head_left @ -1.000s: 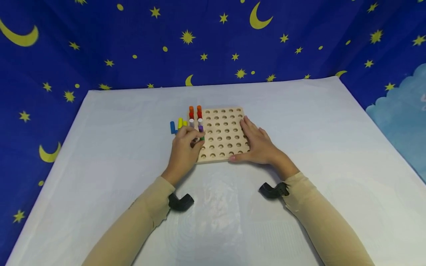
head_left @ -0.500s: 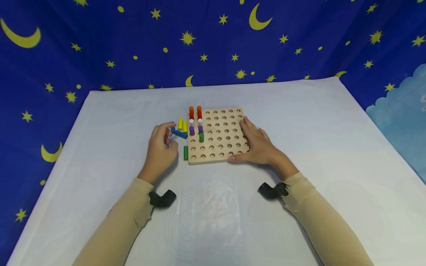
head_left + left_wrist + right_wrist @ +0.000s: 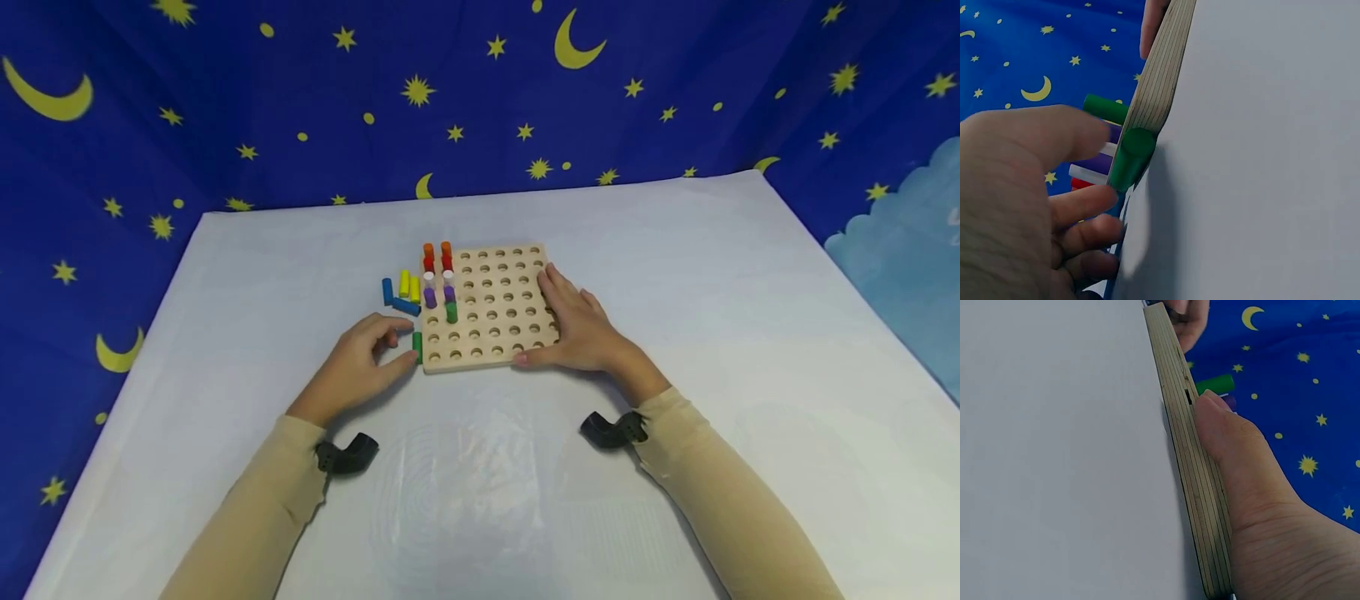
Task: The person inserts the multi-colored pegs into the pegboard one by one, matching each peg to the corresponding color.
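A pale wooden peg board [image 3: 486, 340] with rows of round holes lies on the table. Orange, red, white and purple pegs [image 3: 430, 298] stand in pairs in its two left columns, with one green peg [image 3: 452, 312] standing in front of them. Against the left edge lies a loose green peg [image 3: 417, 347]. My left hand [image 3: 348, 367] reaches it, thumb and forefinger spread on either side; in the left wrist view a gap shows between the fingertips. My right hand [image 3: 592, 337] rests on the board's near right corner, fingers extended along the right edge, thumb on the near edge.
Two yellow pegs [image 3: 415, 289] and two blue pegs [image 3: 406, 307] lie left of the board. A white cloth [image 3: 675, 250] covers the table. Behind hangs a blue curtain [image 3: 480, 92] with stars and moons. Black curved pieces [image 3: 348, 454] sit at both wrists.
My left hand has left the pegs on the board, drawn back to the left, then come down beside the loose green peg. My right hand has stayed on the board.
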Available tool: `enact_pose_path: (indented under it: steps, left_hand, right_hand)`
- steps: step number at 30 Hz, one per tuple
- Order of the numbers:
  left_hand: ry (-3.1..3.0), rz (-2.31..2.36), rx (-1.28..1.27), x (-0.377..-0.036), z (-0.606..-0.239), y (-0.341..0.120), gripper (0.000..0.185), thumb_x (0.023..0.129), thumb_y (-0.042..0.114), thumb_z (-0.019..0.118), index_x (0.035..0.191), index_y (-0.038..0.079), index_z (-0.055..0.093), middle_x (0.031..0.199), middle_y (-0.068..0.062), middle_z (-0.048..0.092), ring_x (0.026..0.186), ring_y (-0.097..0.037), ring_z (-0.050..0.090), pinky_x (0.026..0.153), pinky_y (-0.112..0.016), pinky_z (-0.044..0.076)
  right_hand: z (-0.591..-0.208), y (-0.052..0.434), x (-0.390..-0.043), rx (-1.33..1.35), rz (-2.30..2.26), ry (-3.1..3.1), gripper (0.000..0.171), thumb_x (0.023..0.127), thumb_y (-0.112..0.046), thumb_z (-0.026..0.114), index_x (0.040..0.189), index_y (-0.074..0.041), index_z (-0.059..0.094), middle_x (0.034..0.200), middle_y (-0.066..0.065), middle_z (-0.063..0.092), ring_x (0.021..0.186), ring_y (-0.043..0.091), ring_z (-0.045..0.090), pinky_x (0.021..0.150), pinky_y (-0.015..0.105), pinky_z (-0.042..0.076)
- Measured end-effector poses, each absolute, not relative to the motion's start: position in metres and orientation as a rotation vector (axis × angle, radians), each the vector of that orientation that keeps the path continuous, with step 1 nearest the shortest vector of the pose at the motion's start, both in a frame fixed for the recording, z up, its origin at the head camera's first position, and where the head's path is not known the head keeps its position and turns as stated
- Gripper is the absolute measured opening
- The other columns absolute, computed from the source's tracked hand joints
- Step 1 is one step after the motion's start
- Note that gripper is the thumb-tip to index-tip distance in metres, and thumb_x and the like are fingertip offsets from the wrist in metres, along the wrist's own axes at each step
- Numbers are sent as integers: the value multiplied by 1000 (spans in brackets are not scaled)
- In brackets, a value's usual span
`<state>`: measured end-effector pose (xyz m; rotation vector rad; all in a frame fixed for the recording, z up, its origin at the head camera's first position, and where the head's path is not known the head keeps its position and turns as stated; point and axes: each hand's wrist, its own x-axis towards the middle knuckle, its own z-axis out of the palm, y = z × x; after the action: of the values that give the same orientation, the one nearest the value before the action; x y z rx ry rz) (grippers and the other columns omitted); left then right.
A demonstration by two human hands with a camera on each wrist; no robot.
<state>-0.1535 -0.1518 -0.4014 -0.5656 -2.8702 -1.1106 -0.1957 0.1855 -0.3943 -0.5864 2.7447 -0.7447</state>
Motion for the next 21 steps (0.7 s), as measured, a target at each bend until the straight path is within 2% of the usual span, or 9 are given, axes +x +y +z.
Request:
enact_pose_path:
  steps: [4,12,15,21]
  left_hand:
    - [-2934,-1082,-608,-151,-399,-152,47,88,27,76,128,6,63,99,-5,57,90,-18,50,81,-35,45]
    - [-3022,-1159,-559,-153,-400,-155,47,88,37,75,128,15,63,118,-5,59,104,-20,54,92,-41,46]
    - [-2970,-1222,-504,-153,-403,-156,46,86,37,77,125,15,63,117,-4,62,101,-19,55,89,-39,47]
    - [-2842,-1352,-434,-154,-403,-150,45,86,33,78,125,14,65,98,-3,67,83,-17,57,72,-25,47]
  right_hand:
    - [-395,187,-195,-588,-753,2747,135,68,-70,77,160,-15,-5,167,2,-12,156,25,-4,123,54,-4]
    - [-398,186,-196,-584,-743,2751,136,67,-72,77,160,-16,-6,167,1,-13,156,24,-4,123,53,-3]
    - [-398,186,-196,-582,-741,2748,135,68,-72,76,160,-16,-5,167,2,-13,156,24,-4,123,53,-3]
    - [-397,186,-196,-587,-727,2755,135,68,-71,76,160,-15,-5,167,3,-13,156,26,-3,123,54,-3]
